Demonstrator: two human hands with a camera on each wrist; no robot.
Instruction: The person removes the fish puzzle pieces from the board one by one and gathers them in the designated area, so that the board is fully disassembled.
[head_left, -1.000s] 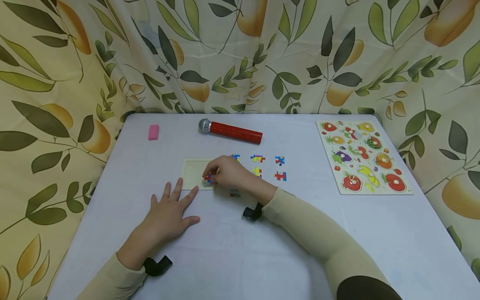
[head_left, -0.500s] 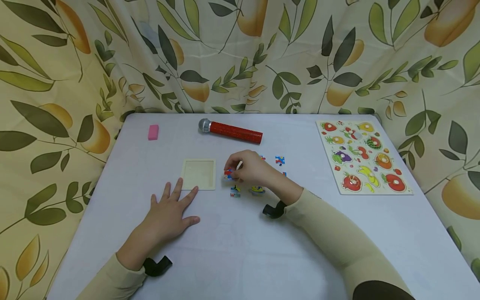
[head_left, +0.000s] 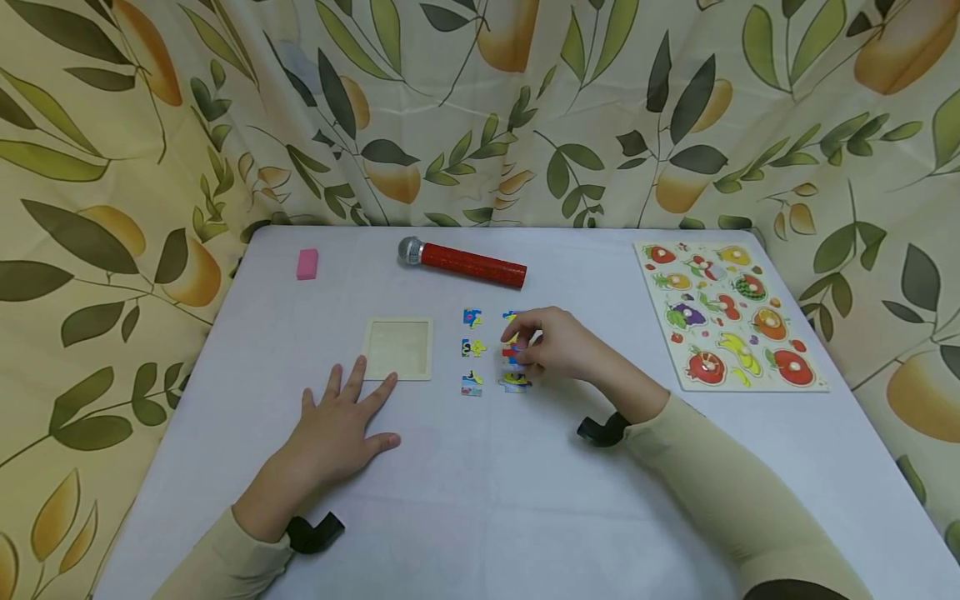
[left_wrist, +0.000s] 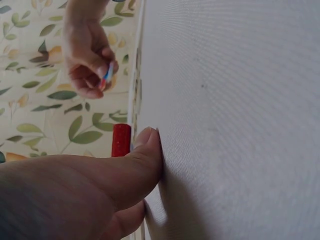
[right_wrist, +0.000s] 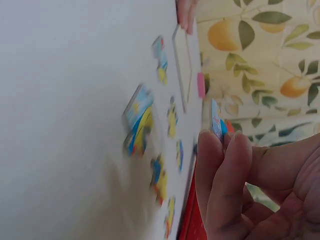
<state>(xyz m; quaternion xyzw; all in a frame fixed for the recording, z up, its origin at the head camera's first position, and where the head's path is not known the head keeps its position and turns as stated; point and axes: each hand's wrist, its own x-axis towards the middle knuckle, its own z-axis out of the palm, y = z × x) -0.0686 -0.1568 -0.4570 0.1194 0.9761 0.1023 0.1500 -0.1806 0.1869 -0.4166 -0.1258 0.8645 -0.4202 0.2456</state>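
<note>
My right hand (head_left: pixel 555 342) pinches a jigsaw piece (right_wrist: pixel 216 120) between thumb and fingertips, raised above the table, as the right wrist view shows. Around it several colourful pieces lie loose: one column includes a blue and yellow piece (head_left: pixel 473 347), and a boat-patterned piece (head_left: pixel 515 382) lies just below the hand. The hand hides other pieces behind it. My left hand (head_left: pixel 330 429) lies palm down with fingers spread, its fingertips on the near edge of a pale, square puzzle tray (head_left: pixel 398 348). No pieces show in the tray.
A red microphone (head_left: pixel 472 265) lies behind the pieces. A pink block (head_left: pixel 307 264) sits at the back left. On the right lies a fruit picture board (head_left: pixel 731 317). A patterned curtain (head_left: pixel 480 108) hangs behind the white table (head_left: pixel 465 508).
My right hand has carried the jigsaw piece from over the tray rightward to the middle column of pieces, uncovering the tray and left column. The left hand has stayed still.
</note>
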